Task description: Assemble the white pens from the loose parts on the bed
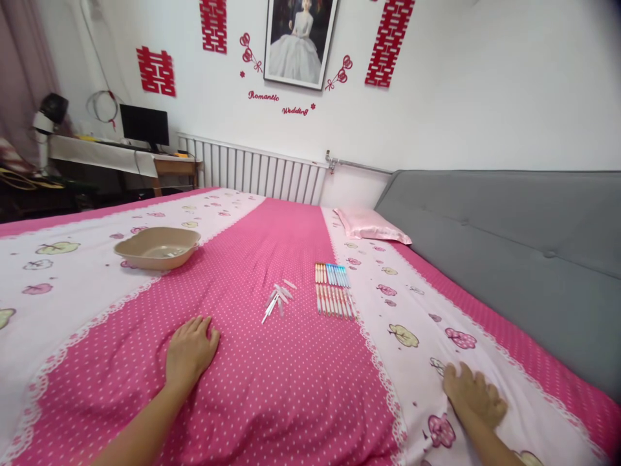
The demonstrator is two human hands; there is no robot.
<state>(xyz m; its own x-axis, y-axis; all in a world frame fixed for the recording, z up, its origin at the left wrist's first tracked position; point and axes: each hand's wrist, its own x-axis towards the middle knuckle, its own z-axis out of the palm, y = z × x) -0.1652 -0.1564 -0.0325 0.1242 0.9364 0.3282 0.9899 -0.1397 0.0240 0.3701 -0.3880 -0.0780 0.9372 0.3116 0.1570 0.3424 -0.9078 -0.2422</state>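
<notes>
My left hand (191,349) rests palm down on the pink dotted part of the bed cover (272,395), its thumb a little apart from the fingers. On the white printed strip to the right lies my right hand (474,391), fingers slightly bent and apart, holding nothing. Between and beyond the hands is a loose pile of thin white and pale pink sticks (279,299), perhaps pen parts. To its right, slim pens are laid side by side: orange ones (321,273) and blue ones (337,275) in the far row, white-and-red ones (334,301) in the near row.
A beige plastic basin (158,249) stands on the bed at left. A pink pillow (371,224) lies near the grey padded headboard (514,226). Behind the bed are a radiator (252,171) and a desk (107,155) with a monitor (144,126).
</notes>
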